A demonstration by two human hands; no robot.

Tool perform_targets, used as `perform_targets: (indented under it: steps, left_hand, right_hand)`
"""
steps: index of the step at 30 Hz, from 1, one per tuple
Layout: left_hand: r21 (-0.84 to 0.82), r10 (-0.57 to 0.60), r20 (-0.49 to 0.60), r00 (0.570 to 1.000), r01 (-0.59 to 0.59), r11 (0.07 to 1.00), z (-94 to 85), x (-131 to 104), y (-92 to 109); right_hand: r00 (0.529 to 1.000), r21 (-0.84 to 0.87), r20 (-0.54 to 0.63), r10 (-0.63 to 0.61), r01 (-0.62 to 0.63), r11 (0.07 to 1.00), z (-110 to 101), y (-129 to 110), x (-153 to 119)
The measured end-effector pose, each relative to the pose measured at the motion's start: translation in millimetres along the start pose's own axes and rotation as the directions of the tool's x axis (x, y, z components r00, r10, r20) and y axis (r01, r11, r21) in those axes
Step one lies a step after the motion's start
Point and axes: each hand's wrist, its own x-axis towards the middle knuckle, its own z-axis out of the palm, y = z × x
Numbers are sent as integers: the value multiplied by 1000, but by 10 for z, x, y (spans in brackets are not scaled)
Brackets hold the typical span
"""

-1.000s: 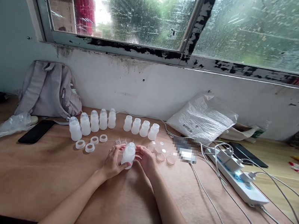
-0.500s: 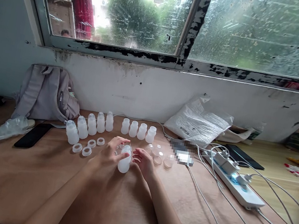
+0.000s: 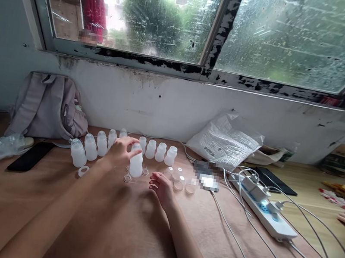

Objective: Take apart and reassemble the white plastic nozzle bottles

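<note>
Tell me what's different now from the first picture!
The left hand has moved the bottle back toward the other bottles and a little left, and now grips it near the top. The right hand, which was up against that bottle, is now apart from it, holding nothing. The four bottles on the right, the backpack and the black phone stayed put.

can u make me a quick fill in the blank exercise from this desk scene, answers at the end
The left hand holds a translucent ____. Just behind it and to its right, ____ open-topped bottles stand in a row. The right hand grips ____. The black phone lies in front of the grey ____.

Missing words: bottle; four; nothing; backpack.
</note>
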Motion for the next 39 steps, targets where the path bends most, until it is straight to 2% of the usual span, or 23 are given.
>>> perform_targets:
  steps: [4,8,16,21,28,34,37,39]
  left_hand:
    - [227,-57,-25,998,62,972,-32,353,-276]
    - [381,-88,-3,996,83,921,41,574,-487]
    - [429,-98,82,992,53,902,315,765,-746]
    - [443,-118,89,989,67,894,444,779,-846]
    - [457,-148,70,986,101,884,516,761,-921]
    - [452,-141,41,989,107,885,506,742,-851]
    - [438,-107,-33,994,110,892,499,551,-714]
    - [399,-64,-104,993,100,912,530,287,-633]
  right_hand:
    - [1000,-17,-7,4,-4,1000,-18,30,19]
    - [1000,-23,-9,6,-6,1000,-23,41,13]
    - [1000,-56,-20,-16,15,998,-6,39,-3]
    - [999,-71,-41,-5,2,997,-17,37,15]
    - [1000,-60,-23,1,-2,998,-7,28,12]
    - [999,-75,-42,-4,0,997,-5,40,22]
    - [999,-101,-49,-24,19,995,-20,50,29]
    - [993,-153,-82,-81,68,986,-39,60,41]
